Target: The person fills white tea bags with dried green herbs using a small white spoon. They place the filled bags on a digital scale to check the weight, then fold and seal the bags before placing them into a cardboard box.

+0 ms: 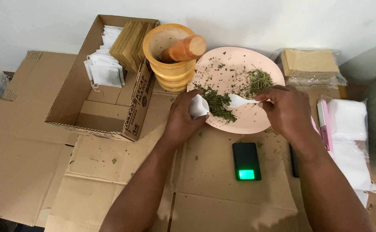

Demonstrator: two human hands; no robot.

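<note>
My left hand holds a small white paper bag with its mouth held apart, right at the near edge of a pink plate. My right hand grips a white plastic spoon, its bowl resting in a heap of dried green herbs on the plate. A second clump of herbs lies farther back on the plate.
A yellow wooden mortar with a pestle stands behind the plate. A cardboard box at left holds white bags and brown envelopes. A small black scale with a green display sits near me. Packets and a pink tool lie at right.
</note>
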